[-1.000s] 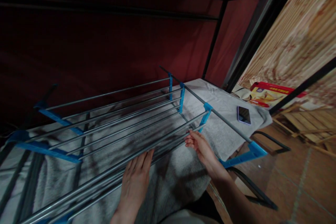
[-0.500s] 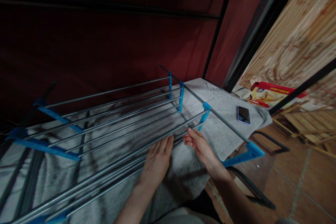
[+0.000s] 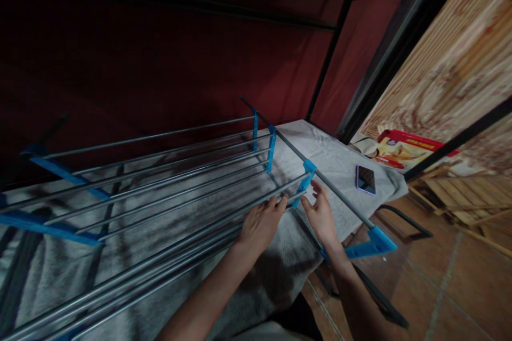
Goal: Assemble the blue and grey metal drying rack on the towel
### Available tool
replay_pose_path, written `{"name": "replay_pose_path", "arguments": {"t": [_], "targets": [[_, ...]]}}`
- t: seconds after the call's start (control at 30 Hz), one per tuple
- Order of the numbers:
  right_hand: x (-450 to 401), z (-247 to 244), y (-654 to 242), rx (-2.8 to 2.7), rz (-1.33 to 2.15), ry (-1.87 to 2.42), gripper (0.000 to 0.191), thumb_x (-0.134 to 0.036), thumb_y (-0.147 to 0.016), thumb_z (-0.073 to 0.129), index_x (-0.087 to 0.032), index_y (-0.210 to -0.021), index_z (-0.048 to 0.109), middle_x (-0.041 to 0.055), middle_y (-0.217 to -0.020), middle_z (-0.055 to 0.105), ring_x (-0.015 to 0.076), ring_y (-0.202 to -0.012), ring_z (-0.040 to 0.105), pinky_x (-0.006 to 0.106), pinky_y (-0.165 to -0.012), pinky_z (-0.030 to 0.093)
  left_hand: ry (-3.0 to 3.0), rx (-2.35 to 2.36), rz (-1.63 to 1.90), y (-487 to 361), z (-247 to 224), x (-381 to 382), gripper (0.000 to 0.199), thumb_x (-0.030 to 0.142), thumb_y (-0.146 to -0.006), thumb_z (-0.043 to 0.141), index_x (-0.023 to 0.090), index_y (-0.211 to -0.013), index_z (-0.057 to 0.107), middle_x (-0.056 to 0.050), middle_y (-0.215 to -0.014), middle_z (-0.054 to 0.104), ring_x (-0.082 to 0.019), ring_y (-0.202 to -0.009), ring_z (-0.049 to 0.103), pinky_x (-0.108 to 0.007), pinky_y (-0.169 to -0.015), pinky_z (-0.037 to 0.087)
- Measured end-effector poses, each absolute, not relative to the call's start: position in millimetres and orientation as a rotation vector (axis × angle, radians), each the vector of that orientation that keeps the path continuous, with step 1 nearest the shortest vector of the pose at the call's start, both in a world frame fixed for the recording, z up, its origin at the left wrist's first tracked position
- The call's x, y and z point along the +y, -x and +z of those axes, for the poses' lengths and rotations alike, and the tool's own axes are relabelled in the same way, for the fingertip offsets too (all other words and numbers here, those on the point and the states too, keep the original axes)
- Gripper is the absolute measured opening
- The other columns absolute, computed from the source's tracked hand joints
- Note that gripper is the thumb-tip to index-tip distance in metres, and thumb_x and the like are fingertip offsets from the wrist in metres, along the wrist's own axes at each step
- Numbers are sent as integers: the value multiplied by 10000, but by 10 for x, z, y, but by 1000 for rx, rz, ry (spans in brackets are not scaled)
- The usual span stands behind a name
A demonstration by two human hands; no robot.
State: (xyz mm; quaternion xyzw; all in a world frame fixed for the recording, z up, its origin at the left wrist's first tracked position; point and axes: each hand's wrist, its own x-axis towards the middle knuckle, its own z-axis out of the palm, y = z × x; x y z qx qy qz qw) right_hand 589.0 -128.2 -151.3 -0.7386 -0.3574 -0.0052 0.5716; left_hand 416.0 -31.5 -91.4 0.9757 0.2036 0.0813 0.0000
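The right hand [image 3: 320, 213], fingers loosely parted and seemingly empty, is beside a blue bracket [image 3: 309, 167]; the left hand [image 3: 262, 224] bends over rods [image 3: 160, 262], its grip unclear. Their rack [image 3: 271, 150] rests on grey cloth [image 3: 332, 149]. Work seems centred on that bracket, calling for steady support next. Beyond, a red-and-yellow box [image 3: 408, 150] hides any contents.

The left arm [image 3: 210, 290] slants forward and right, the right arm [image 3: 352, 282] forward and left. The left hand [image 3: 262, 222] lies palm down, its fingertips perhaps curled under; just beside it, the right hand [image 3: 322, 212] has thumb and fingers parted, bent, apart from the left.
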Motion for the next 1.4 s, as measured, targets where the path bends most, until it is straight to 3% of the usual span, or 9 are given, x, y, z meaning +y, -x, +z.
{"name": "replay_pose_path", "arguments": {"t": [0.1,0.27,0.37,0.5,0.8,1.07,1.23,1.4], "targets": [[-1148,-1535,-5984,-951,132,1696,380,-339,-853,562,-207,-1208,590,107,-1217,643,247,-1107,597,407,-985,455,-3043,630,215,-4191,-861,-324,483,99,-967,368,250,-1424,411,-68,-1149,671,-216,-897,698,-341,-751,553],[-1076,-1560,-6031,-940,219,1743,243,-312,-851,508,-207,-1026,639,57,-895,690,227,-862,636,338,-813,491,-2993,555,224,-4336,-768,-383,419,42,-955,258,154,-1260,522,-105,-1157,655,-227,-1043,655,-367,-902,528],[-1099,-1521,-6023,-944,193,1794,214,-294,-840,495,-205,-977,633,48,-839,686,211,-776,619,310,-745,471,-2939,471,261,-4500,-748,-411,451,36,-944,263,112,-1337,471,-130,-1233,635,-228,-1122,624,-365,-976,499],[-1120,-1437,-5981,-939,171,1881,201,-283,-835,460,-200,-926,618,55,-824,682,199,-721,593,292,-678,427,-2879,453,310,-4724,-747,-410,429,80,-958,296,98,-1354,461,-143,-1289,619,-234,-1162,611,-354,-978,498],[-1116,-1406,-5953,-920,157,1926,192,-263,-815,434,-211,-898,600,47,-784,672,206,-708,589,289,-654,400,-2786,677,162,-4899,-676,-413,305,254,-1016,313,160,-1158,567,-106,-1024,716,-252,-945,702,-351,-798,542],[-1097,-1409,-5989,-936,181,1942,276,-249,-837,440,-198,-1034,627,78,-905,721,236,-826,642,309,-723,451,-2689,807,70,-4938,-564,-388,357,333,-1003,373,190,-1283,542,-118,-1012,723,-253,-950,701,-323,-777,521],[-1092,-1419,-5975,-920,180,1952,213,-291,-873,451,-215,-986,615,80,-892,715,249,-851,651,326,-752,465,-2641,772,-16,-4942,-596,-285,393,302,-1015,292,204,-1243,597,-115,-1043,726,-238,-934,698,-329,-800,509],[-1094,-1428,-5956,-919,158,1972,200,-272,-866,438,-224,-960,607,80,-899,714,246,-850,651,327,-742,461,-2617,771,-22,-4939,-605,-291,403,324,-1002,337,207,-1313,566,-121,-1041,726,-258,-994,688,-343,-834,505]]}}
